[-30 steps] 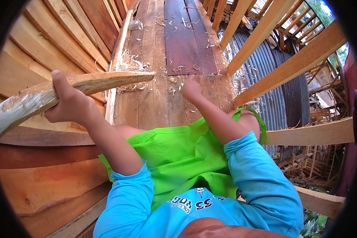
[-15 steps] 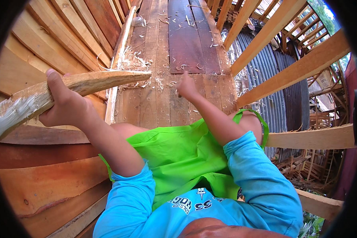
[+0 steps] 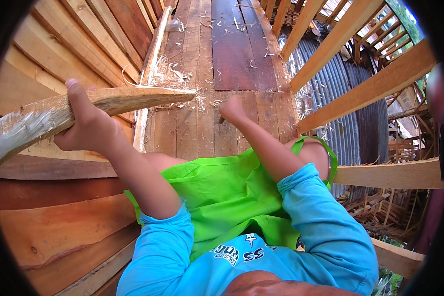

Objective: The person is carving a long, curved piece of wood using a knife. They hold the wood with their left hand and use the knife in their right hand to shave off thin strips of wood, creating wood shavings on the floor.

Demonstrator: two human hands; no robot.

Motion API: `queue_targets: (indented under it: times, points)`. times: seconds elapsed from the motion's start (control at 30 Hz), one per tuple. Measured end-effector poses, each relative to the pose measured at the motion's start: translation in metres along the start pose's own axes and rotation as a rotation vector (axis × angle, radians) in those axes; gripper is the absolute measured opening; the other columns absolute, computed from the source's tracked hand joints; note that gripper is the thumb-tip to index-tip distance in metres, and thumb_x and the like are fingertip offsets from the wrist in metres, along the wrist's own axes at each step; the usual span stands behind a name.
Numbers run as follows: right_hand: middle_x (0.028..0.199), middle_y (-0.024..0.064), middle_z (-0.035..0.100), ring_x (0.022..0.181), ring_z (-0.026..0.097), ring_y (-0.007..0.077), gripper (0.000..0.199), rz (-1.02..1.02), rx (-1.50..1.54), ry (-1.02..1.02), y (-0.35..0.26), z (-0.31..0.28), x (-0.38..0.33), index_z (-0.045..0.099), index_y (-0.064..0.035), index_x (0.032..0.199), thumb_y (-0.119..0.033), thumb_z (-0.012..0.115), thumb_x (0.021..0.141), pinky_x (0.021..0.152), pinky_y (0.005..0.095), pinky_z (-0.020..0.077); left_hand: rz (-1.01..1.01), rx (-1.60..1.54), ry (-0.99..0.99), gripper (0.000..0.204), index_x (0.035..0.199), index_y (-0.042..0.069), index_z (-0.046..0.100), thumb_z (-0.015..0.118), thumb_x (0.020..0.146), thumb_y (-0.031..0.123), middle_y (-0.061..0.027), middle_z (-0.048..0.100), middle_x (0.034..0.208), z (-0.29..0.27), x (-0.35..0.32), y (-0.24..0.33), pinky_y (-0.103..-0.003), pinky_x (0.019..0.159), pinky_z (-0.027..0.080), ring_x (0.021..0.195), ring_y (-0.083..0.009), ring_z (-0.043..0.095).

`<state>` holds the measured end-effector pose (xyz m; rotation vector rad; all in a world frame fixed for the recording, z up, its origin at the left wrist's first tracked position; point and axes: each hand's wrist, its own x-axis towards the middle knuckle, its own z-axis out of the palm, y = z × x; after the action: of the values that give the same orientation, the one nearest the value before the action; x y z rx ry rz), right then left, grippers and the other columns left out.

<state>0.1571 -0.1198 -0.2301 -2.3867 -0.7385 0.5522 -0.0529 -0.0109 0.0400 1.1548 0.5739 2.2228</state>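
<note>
My left hand point(image 3: 91, 121) is wrapped round a long, curved piece of wood point(image 3: 116, 101), its thumb lying over the top. The wood has pale shaved faces and a rough whitish stretch toward the left rim of the view. Its tapered end points right, above the plank floor point(image 3: 182, 128). Apart from the wood, just right of its tip, my right hand point(image 3: 233, 109) is closed in a fist. A small dark bit shows under that fist, too little to tell what it is. A bright green apron point(image 3: 212, 182) covers my lap.
Curled wood shavings point(image 3: 170, 74) lie along the left edge of the floor. Stacked boards point(image 3: 49, 74) form a wall at left. Wooden slats point(image 3: 362, 91) stand along the right, with corrugated metal sheeting point(image 3: 325, 89) beyond. A clear cup-like container point(image 3: 172, 25) is at the far left.
The curved wood and my left hand have shifted slightly to the right. My right thumb, raised before, no longer sticks up, and the fist has turned a little.
</note>
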Motion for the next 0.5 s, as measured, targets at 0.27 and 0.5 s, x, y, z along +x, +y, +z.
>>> queue_targets:
  times: [0.27,0.5]
  points:
    - [0.073,0.0195,0.069,0.053,0.067,0.0268,0.033,-0.154,0.073,-0.546,-0.029,0.020,-0.056,0.052,0.0193,0.106,-0.004,0.056,0.082,0.048,0.0382,0.0544,0.052,0.009,0.034,0.039,0.099,-0.016,0.053,0.076,0.074,0.003,-0.0179,0.062,0.087,-0.001,0.005,0.010,-0.031,0.055,0.057,0.064,-0.0199,0.061]
    - [0.072,0.0189,0.068,0.045,0.062,0.0262,0.042,0.040,0.096,-0.097,-0.009,0.046,-0.038,0.042,0.0078,0.125,-0.004,0.053,0.086,0.045,0.0404,0.0506,0.071,0.024,0.058,0.041,0.100,-0.016,0.053,0.077,0.073,0.005,-0.0182,0.061,0.089,-0.008,0.012,0.018,-0.030,0.057,0.057,0.065,-0.0200,0.061]
